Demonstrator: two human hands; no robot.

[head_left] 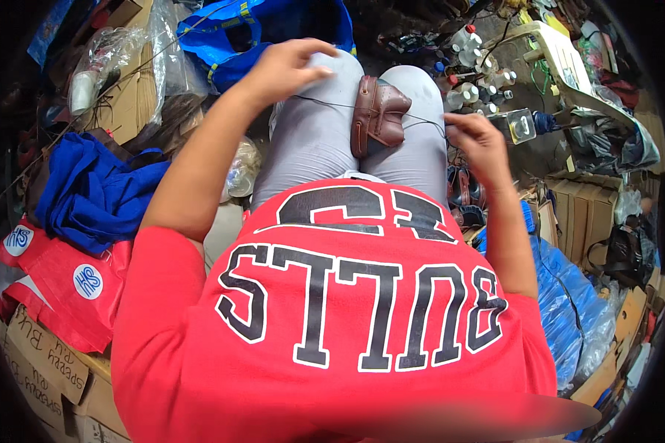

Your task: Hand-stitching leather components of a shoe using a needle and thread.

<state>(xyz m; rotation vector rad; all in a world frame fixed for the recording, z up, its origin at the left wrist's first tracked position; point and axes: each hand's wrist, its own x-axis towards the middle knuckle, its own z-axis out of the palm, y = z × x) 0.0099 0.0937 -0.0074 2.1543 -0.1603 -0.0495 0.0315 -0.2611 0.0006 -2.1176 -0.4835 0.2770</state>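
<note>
A brown leather shoe upper with stitched seams is wedged between my knees, on the grey trousers. Dark thread runs out from it toward both sides. Above my left knee is my left hand, slightly blurred, its fingers curled and the thumb a little apart; the thread leads in under its palm, where the grip is partly hidden. At the right knee my right hand is closed, pinching the other stretch of thread between thumb and fingers.
A blue bag lies beyond my left knee. Several small bottles stand at the far right, near a pale plastic chair. Blue cloth and a red bag lie at left. Cardboard boxes and blue plastic sheeting are at right.
</note>
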